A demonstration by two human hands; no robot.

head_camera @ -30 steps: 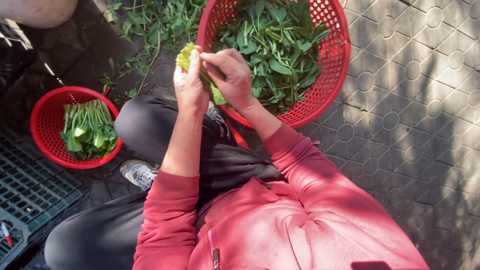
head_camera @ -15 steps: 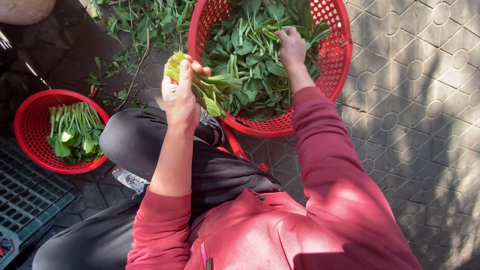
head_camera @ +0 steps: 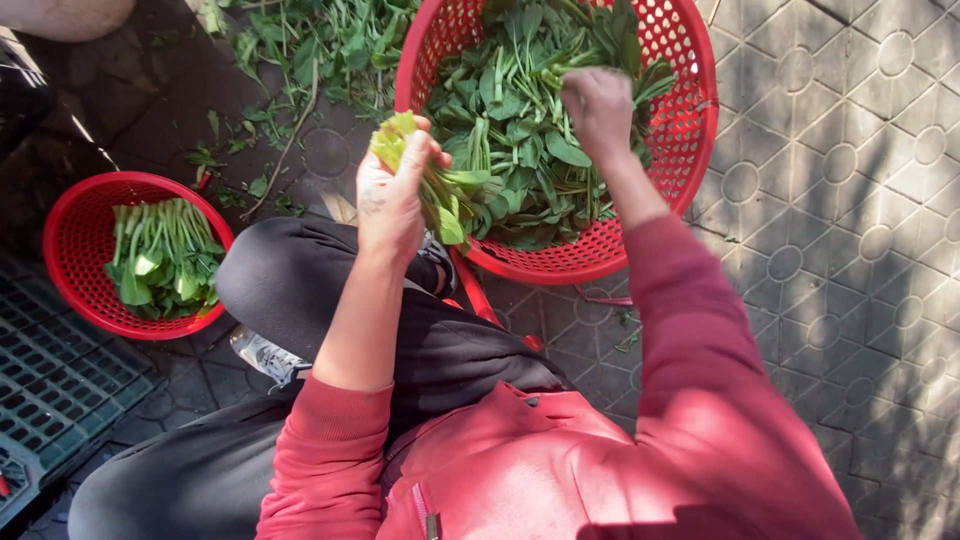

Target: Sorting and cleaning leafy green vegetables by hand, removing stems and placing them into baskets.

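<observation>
Outdoor paved yard: patterned paving tiles [head_camera: 840, 200] at 3 o'clock, red baskets [head_camera: 690, 130] of leafy greens [head_camera: 500, 130], trimmings [head_camera: 300, 50] at 11.

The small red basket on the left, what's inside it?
The small red basket holds trimmed leafy greens lying side by side, pale stems up. The greens cover most of its bottom, so anything beneath them cannot be seen.

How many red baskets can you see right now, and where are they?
2. A large red basket of leafy greens lies ahead, with the right hand in it. A small red basket of trimmed stalks sits to the left, beside the knee. Others may lie outside the view.
</observation>
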